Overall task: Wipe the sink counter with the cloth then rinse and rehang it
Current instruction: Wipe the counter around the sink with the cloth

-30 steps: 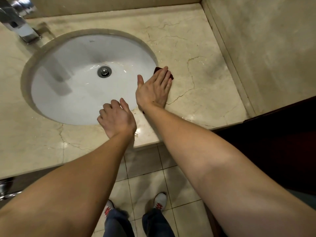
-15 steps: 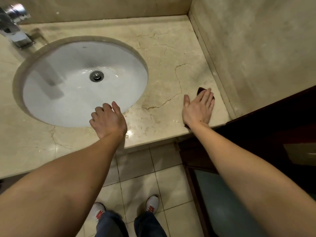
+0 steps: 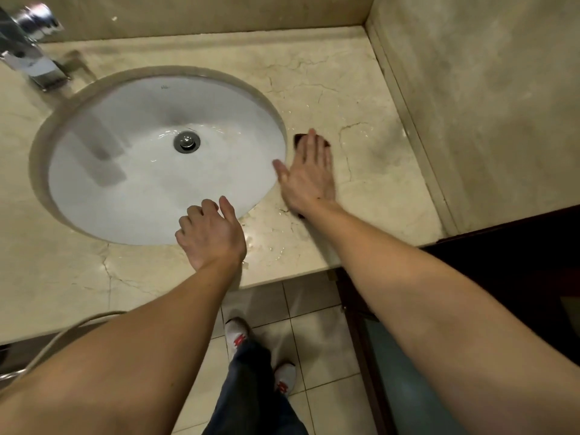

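A dark cloth (image 3: 298, 139) lies flat on the beige marble counter (image 3: 370, 171), just right of the white oval sink (image 3: 125, 183). My right hand (image 3: 309, 174) presses flat on the cloth with fingers straight, so only its far edge and a bit near the wrist show. My left hand (image 3: 210, 237) rests on the counter's front rim at the sink's near edge, fingers curled over the basin lip, holding nothing.
A chrome faucet (image 3: 31, 54) stands at the back left. A wall (image 3: 486, 105) bounds the counter on the right, with a dark door frame (image 3: 518, 246) below it. Wet streaks shine on the counter near the front edge. A hose (image 3: 62, 334) hangs at the lower left above the tiled floor.
My right hand has slid the cloth left from the counter's right front corner back to beside the sink rim. The left hand has stayed on the front rim.
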